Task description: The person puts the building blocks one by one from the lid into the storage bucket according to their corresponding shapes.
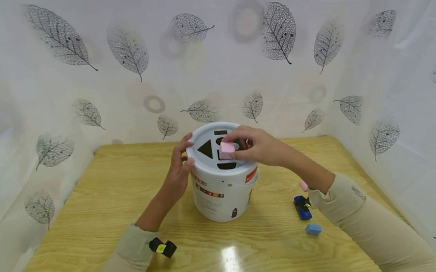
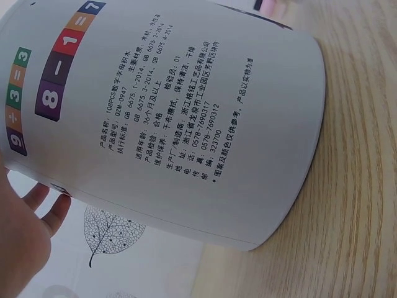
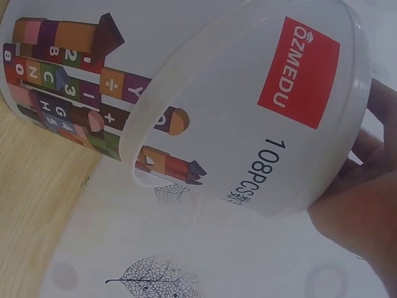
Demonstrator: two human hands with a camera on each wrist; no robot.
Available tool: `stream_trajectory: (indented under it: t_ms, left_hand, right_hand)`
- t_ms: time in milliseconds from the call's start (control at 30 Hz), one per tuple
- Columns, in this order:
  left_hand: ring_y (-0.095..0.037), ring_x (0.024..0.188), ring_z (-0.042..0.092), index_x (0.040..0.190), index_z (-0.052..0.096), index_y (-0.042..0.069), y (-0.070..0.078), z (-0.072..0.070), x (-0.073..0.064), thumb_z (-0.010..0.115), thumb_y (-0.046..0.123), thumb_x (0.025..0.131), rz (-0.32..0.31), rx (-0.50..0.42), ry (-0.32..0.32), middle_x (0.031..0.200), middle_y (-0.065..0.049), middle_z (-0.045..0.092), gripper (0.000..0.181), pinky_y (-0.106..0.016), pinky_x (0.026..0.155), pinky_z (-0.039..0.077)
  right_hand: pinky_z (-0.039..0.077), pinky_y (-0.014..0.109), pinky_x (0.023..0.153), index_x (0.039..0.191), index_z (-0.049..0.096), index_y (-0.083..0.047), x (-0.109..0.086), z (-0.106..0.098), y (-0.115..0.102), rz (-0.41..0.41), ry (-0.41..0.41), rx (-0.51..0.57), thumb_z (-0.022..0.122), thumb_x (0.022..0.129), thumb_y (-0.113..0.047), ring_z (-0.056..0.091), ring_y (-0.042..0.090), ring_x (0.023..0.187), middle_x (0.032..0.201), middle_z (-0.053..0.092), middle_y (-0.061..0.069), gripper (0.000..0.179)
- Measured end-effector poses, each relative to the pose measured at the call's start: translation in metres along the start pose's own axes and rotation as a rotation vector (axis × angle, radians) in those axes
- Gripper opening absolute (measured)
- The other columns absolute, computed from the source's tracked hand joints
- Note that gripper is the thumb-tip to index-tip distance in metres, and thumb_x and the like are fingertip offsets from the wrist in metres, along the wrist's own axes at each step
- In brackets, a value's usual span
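Note:
A white bucket [image 1: 217, 202] stands upright on the wooden table, its lid [image 1: 204, 165] cut with dark shaped holes, a triangle among them. My left hand [image 1: 176, 169] grips the lid's rim at the left, thumb on the near side and fingers farther back. Between thumb and fingers of my right hand [image 1: 261, 145] is a pink block [image 1: 227, 150], pinched low over the middle of the lid and overlapping a hole there. In the left wrist view, printed text covers the bucket's wall [image 2: 248, 130]. The right wrist view shows a red label [image 3: 299, 73] and the bucket's handle [image 3: 139, 133]; the block is out of sight there.
Right of the bucket on the table [image 1: 129, 181] lie a light blue block [image 1: 313, 229], a dark blue block [image 1: 305, 215] partly behind the wrist camera, and another pink block [image 1: 303, 185] half hidden by the right arm. A leaf-patterned curtain [image 1: 206, 81] encloses the back and sides.

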State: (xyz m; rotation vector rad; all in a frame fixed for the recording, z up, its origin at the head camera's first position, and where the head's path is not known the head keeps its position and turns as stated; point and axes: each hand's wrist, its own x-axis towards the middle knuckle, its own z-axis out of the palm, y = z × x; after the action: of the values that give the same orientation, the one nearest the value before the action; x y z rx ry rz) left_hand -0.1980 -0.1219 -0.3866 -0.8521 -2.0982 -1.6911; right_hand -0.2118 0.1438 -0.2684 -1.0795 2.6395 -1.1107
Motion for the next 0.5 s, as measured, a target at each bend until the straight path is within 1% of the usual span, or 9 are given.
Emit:
stream_trajectory:
  t_ms: [133,267,433,500]
  left_hand:
    - [-0.025,0.133,0.033,0.143,0.029,0.007,0.0000,-0.0002,-0.0003,0.037,0.023,0.101,0.006,0.005,0.003,0.167,-0.001,0.019,0.046,-0.048,0.095,0.039]
    - [-0.024,0.134,0.033,0.143,0.029,0.007,0.0004,-0.0007,-0.0001,0.036,0.022,0.101,0.009,0.007,0.004,0.167,-0.002,0.019,0.045,-0.046,0.097,0.038]
    - [-0.024,0.134,0.033,0.143,0.029,0.006,0.0008,-0.0007,-0.0002,0.036,0.020,0.101,0.006,0.007,0.004,0.167,-0.004,0.019,0.044,-0.043,0.097,0.038]
    - [-0.024,0.134,0.033,0.143,0.029,0.006,0.0007,-0.0007,-0.0002,0.036,0.019,0.101,0.006,0.004,0.004,0.167,-0.004,0.019,0.044,-0.043,0.097,0.038]
  right_hand:
    - [0.044,0.032,0.076,0.126,0.067,-0.013,0.0002,0.0006,-0.0006,-0.015,-0.001,-0.026,0.074,0.090,-0.018,0.050,0.019,0.088,0.104,0.061,0.007,0.037]
    - [0.046,0.035,0.077,0.126,0.067,-0.013,0.0007,0.0011,0.0003,-0.023,-0.007,-0.047,0.074,0.090,-0.019,0.051,0.019,0.089,0.109,0.062,0.001,0.037]
    - [0.047,0.038,0.079,0.126,0.067,-0.013,0.0007,0.0015,0.0015,-0.041,-0.020,-0.060,0.073,0.090,-0.019,0.052,0.020,0.091,0.116,0.064,0.002,0.037]
    - [0.047,0.040,0.084,0.125,0.068,-0.012,0.0001,0.0014,0.0021,-0.051,-0.022,-0.073,0.073,0.090,-0.018,0.054,0.021,0.099,0.121,0.065,0.002,0.036]
